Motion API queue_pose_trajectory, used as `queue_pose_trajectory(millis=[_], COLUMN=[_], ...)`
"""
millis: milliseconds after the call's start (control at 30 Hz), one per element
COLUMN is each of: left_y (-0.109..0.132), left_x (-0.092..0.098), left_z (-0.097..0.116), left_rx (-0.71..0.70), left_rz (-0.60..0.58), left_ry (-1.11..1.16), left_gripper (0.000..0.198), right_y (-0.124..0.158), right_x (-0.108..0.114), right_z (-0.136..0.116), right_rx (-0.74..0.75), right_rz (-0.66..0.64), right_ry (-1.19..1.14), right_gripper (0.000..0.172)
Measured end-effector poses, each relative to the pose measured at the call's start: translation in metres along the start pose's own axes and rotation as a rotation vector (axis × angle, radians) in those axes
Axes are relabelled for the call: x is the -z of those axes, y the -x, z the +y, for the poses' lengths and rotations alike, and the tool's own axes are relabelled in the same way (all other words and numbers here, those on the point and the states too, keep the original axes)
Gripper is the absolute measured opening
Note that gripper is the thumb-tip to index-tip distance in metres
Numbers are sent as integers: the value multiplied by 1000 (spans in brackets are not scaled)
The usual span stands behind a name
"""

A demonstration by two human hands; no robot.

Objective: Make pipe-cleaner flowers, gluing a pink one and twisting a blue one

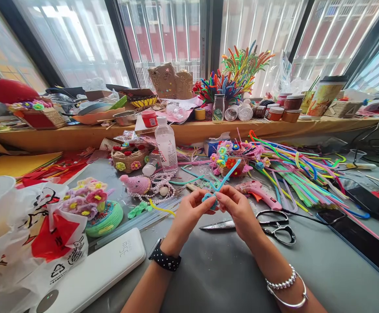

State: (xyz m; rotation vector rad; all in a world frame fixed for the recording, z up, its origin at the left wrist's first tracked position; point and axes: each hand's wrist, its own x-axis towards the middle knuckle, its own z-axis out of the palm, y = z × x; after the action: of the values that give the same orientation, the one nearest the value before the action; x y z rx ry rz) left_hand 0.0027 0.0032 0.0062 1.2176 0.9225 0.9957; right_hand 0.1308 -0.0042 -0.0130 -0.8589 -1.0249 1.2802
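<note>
A small light-blue pipe-cleaner piece (209, 199), curled into loops with a straight end sticking up to the right, is held between both hands over the grey table. My left hand (194, 206) is closed, its thumb and fingers pinching the curled loops. Beside it, my right hand (235, 206) pinches the same piece near the base of the straight end. Black-handled scissors (276, 226) lie beyond the right wrist, their blades partly behind that hand. A pink glue gun (257, 191) rests just behind the right hand.
Left of the hands are a white power bank (104, 269), a plastic bag (45, 226) and a green pot with crocheted flowers (106, 217). A clear bottle (166, 145) stands behind. Many coloured pipe cleaners (310, 187) spread at the right, near a dark tablet (355, 243).
</note>
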Motion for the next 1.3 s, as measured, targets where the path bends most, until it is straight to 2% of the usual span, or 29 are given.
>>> queue_pose_trajectory(millis=[167,567,767,933,1133,1300], left_y=[0,0,-1,-1,-2,-2], left_x=[0,-5,-2,0,-1,2], left_z=[1,-3,-2,0,-3,-6], left_rx=[-54,-90,-50,-34,-44,-84], left_rz=[92,191,134,129,94,64], left_ry=[5,129,86,32,-40,-112], left_gripper=[16,18,19,22,26,27], right_y=[1,1,2,1,-1,-1], right_x=[-2,-4,-3,-1,-1,0], right_z=[-1,0,0,2,5,3], right_rx=[41,95,149,155,52,23], right_rz=[-33,-73,-16,54,94,69], right_ry=[74,187,302,286,102,143], right_gripper=[13,11,12,16,25,20])
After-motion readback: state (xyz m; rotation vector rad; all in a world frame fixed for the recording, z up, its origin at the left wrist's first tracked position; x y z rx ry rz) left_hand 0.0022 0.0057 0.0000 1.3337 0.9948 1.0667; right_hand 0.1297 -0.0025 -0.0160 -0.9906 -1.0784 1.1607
